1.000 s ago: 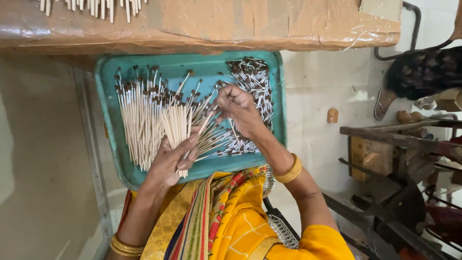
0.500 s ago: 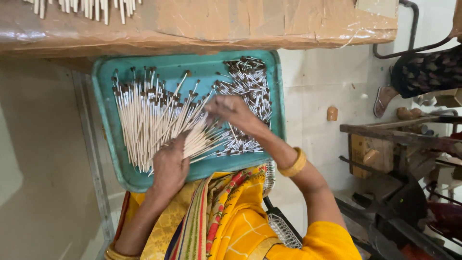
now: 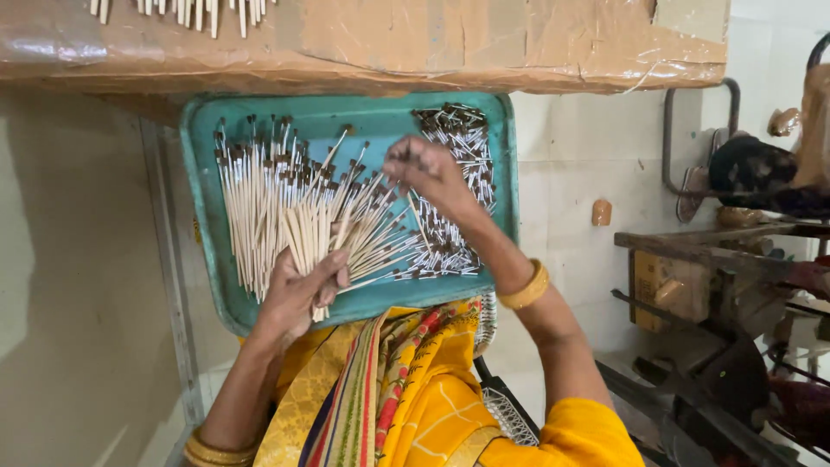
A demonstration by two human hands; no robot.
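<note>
Many sticks (image 3: 277, 199) (dark-tipped), teal tray (image 3: 346, 112)

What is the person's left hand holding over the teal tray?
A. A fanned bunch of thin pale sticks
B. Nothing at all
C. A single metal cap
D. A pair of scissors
A: the left hand closes its grip around a fanned bunch of thin pale sticks with dark tips, above the teal tray.

— What am I looking at on the teal tray (image 3: 207, 225)?
— I see pale thin sticks (image 3: 285, 207) with dark tips, fanned across its left half; short metal-capped pieces (image 3: 450, 199) heaped along its right side.
</note>
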